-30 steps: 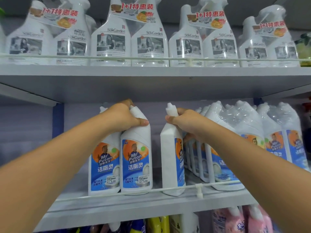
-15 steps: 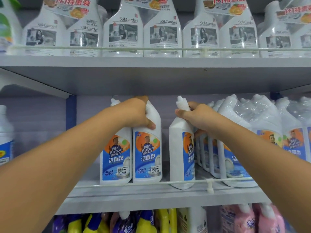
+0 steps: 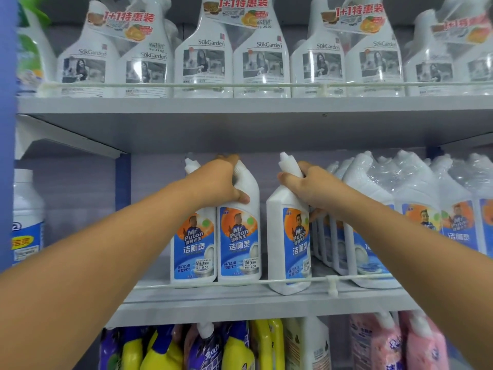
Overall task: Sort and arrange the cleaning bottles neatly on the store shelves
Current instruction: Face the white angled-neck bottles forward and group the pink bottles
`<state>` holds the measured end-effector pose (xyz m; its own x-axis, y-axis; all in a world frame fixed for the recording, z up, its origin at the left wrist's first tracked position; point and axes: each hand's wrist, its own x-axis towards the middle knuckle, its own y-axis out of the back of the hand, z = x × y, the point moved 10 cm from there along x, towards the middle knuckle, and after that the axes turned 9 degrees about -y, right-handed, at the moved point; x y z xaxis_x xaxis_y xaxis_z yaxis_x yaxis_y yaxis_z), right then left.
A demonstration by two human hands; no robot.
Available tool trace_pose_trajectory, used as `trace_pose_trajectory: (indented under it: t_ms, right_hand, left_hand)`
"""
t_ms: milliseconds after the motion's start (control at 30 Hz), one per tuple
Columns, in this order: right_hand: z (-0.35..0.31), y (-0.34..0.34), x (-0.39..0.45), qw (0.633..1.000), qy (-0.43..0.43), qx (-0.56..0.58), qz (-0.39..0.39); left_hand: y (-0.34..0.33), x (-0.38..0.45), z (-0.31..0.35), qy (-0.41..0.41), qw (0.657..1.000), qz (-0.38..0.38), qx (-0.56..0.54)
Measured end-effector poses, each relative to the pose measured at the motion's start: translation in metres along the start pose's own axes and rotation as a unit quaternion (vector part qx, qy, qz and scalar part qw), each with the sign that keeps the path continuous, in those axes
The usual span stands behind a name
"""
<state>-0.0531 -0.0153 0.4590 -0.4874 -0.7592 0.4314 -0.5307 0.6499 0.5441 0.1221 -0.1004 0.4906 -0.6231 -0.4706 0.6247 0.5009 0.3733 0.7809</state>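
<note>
Done so far: two Mr Puton bottles stand upright and touching on the middle shelf point(image 3: 240, 303), labels to the front – the left bottle point(image 3: 193, 244) and the second bottle point(image 3: 238, 236).
In hand now: a third bottle point(image 3: 289, 244), just beside the pair with a small gap, is tilted and turned, so its label faces half to the right; its base sits at the front wire rail point(image 3: 330, 281).
Left to do, as I judge: this third bottle must be set straight and closed up to the pair; behind it a row of bottles point(image 3: 328, 244) stands sideways, and the wrapped packs point(image 3: 416, 198) at the right look not evenly lined.
Left hand point(image 3: 224, 180): it grips the shoulder and neck of the second bottle, thumb at the front, fingers over the top.
Right hand point(image 3: 312, 182): it is clamped on the neck of the third bottle under the cap, fingers curled round it.
Arms: both are stretched forward and up to the shelf – the hands are apart, one bottle each.
Other shelves: the spray bottles point(image 3: 202, 57) above stand in a fairly even row; the coloured bottles point(image 3: 234, 348) below are only partly visible.
</note>
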Motion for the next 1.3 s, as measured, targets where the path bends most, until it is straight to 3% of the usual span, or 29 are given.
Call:
trace_pose_trajectory:
  t_ms: [133,200,333,467,600,700,867,1100,1300]
  right_hand:
    - [-0.01,0.003,-0.002,0.998,0.033,-0.014,0.05]
    - [-0.018,0.005,-0.002,0.994,0.06,-0.019,0.089]
    - [-0.047,0.0,-0.013,0.985,0.115,-0.01,0.127]
    - [-0.082,-0.017,-0.025,0.976,0.164,-0.05,0.133]
    - [-0.103,-0.034,-0.028,0.98,0.175,-0.074,0.066]
    - [-0.1,-0.033,-0.022,0.991,0.134,-0.001,0.0]
    - [-0.071,-0.031,-0.001,0.992,0.095,-0.072,0.033]
    - [-0.045,-0.073,0.006,0.994,0.047,-0.056,-0.081]
    - [-0.037,-0.086,0.011,0.991,0.018,0.041,-0.125]
  left_hand:
    - [0.021,-0.017,0.001,-0.008,0.993,0.117,-0.032]
    - [0.028,-0.023,0.003,-0.02,0.984,0.147,-0.099]
    - [0.006,-0.031,0.013,-0.012,0.969,0.024,-0.244]
    - [0.006,-0.041,0.018,-0.025,0.977,0.005,-0.212]
    - [0.01,-0.053,0.001,0.004,0.961,-0.002,-0.275]
    - [0.016,-0.062,-0.017,0.015,0.95,-0.01,-0.313]
    - [0.05,-0.071,-0.053,0.013,0.928,0.026,-0.372]
    - [0.037,-0.085,-0.07,0.032,0.943,-0.031,-0.33]
    - [0.024,-0.091,-0.078,0.043,0.954,-0.001,-0.297]
